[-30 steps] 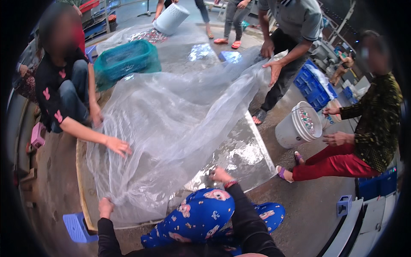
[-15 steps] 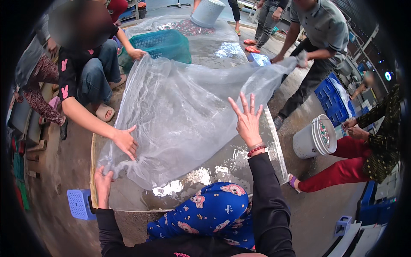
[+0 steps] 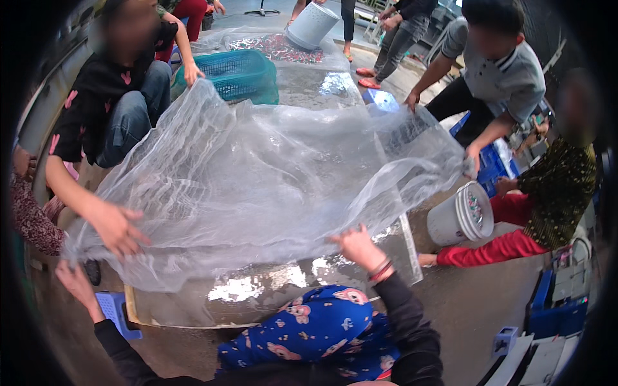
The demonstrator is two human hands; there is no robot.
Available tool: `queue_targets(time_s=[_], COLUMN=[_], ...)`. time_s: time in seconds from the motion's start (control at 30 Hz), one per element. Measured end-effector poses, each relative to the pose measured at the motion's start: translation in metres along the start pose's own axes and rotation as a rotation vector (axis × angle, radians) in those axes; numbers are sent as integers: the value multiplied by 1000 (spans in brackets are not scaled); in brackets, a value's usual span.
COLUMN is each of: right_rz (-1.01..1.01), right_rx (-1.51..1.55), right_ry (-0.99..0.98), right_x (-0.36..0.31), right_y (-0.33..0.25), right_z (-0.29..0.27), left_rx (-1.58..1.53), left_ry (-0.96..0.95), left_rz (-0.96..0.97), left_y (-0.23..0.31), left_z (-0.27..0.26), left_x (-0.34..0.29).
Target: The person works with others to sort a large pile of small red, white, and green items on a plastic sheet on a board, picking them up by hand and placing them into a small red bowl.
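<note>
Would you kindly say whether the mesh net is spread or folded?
Spread, though wrinkled: the mesh net stretches broadly over the wet platform.

I make out a low, wet grey platform with a pale edge; a sheer white net stretches over much of it, though from here I cannot tell how much touches; at the far end I see small red and silvery pieces, a pale bucket tipped beside them; a teal basket sits nearer, toward the left.
</note>
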State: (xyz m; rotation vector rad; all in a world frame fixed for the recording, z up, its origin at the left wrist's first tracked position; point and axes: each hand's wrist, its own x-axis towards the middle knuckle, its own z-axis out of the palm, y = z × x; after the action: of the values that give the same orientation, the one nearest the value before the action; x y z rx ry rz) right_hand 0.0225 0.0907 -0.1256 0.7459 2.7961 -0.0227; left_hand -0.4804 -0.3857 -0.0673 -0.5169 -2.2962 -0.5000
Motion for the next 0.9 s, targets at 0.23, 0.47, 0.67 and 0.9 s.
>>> queue_targets(time_s=[0.23, 0.47, 0.67, 0.9], right_rz=[256, 344, 266, 148], right_rx=[150, 98, 46, -207], right_ry=[-405, -303, 218, -149], right_x=[-85, -63, -10, 30], right_y=[26, 16, -28, 1], right_z=[133, 111, 11, 61], left_rx=[47, -337, -165, -702], left_ry=[-1221, -932, -259, 75], left_rz=[-253, -639, -490, -789], left_y=[58, 127, -21, -51], left_z=[76, 44, 76, 52], left_x=[-252, -88, -50, -98])
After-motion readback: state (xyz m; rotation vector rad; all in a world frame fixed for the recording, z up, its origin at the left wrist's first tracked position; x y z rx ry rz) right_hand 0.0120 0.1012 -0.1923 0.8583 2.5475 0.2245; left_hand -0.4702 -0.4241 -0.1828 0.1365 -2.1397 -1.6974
